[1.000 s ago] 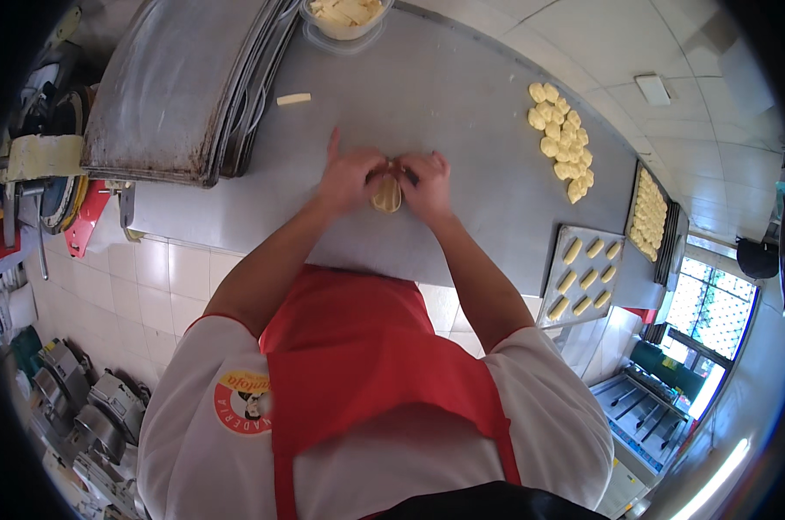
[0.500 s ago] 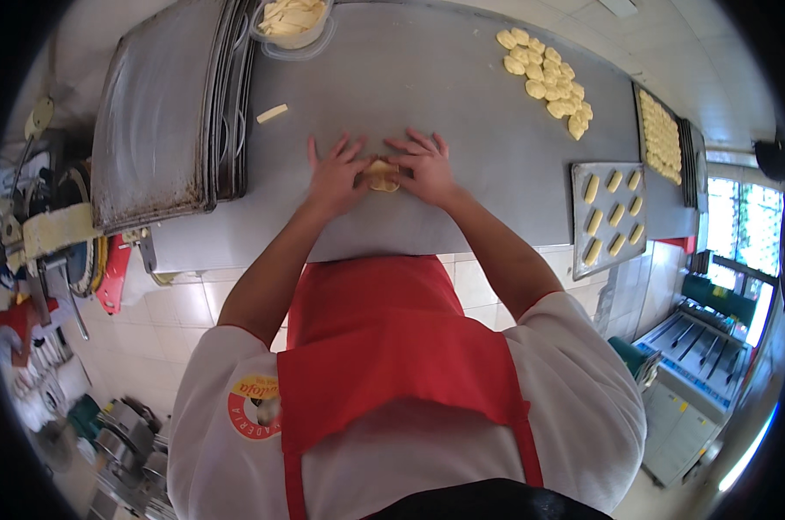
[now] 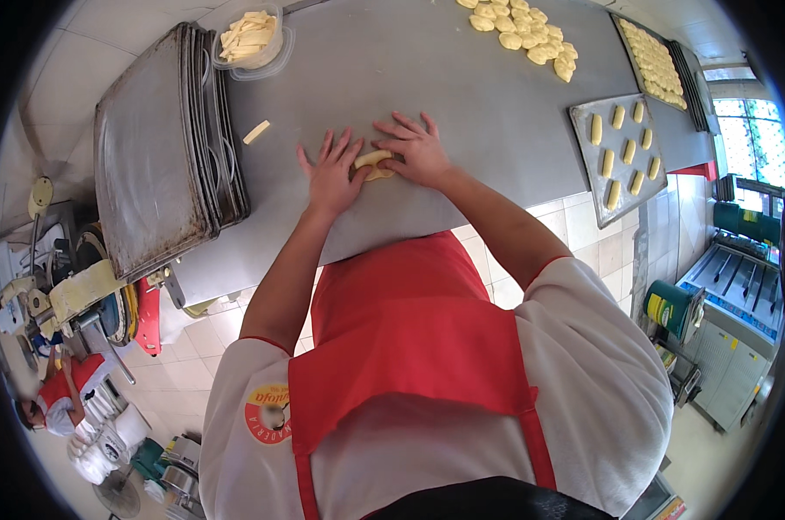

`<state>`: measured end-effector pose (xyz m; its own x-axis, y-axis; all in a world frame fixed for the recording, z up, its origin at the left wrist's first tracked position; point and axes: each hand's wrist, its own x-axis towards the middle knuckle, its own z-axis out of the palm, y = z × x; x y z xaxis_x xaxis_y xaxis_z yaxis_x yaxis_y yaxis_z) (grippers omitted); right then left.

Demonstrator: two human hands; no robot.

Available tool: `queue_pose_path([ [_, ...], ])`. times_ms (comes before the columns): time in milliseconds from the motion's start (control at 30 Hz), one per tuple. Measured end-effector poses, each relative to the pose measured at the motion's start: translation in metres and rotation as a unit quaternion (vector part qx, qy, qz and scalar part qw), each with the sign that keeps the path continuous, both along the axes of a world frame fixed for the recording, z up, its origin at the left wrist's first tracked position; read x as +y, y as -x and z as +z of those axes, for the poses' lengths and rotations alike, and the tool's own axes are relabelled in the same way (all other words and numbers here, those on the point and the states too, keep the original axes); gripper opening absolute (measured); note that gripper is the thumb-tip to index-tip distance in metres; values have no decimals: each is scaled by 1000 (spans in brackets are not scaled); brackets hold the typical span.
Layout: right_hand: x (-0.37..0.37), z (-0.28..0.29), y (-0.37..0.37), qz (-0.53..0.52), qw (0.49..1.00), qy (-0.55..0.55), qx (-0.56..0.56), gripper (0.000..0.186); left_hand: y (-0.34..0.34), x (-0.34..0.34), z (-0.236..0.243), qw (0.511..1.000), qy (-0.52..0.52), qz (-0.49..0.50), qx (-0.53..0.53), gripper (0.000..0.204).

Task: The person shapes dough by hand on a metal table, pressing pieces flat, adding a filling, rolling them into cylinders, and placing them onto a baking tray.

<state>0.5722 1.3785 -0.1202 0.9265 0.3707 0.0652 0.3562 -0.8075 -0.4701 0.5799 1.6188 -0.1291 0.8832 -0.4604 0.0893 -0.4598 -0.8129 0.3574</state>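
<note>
A small piece of yellow dough lies on the grey metal table, in front of my red apron. Its far edge is rolled into a thick log, while a flatter flap shows on the near side. My left hand holds the left end between thumb and forefinger, its other fingers spread on the table. At the right end, my right hand grips the dough the same way, its remaining fingers stretched out. To the left lies a pale stick, perhaps cheese.
Stacked dark baking trays stand at the left. Behind them sits a clear tub of pale strips. Dough balls lie at the far right. A tray of rolled pieces overhangs the front edge. A fuller tray lies beyond.
The dough between my hands was flatter; its far edge is now rolled into a log. My hands remain on it. The whole view has tilted and shifted.
</note>
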Motion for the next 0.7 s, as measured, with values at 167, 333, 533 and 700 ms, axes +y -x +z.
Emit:
queue_pose_path([
  [167,-7,7,9,-17,999,2,31,39,0,-10,36,989,-65,-41,123,51],
  [333,-2,-5,8,16,999,32,-6,44,5,5,-5,999,-34,-2,10,56],
  [533,-3,-2,4,-13,1000,18,-16,52,0,-2,14,998,-16,-5,68,56],
  [700,-13,-1,5,34,996,81,-1,62,3,5,10,998,-31,-22,57,56],
])
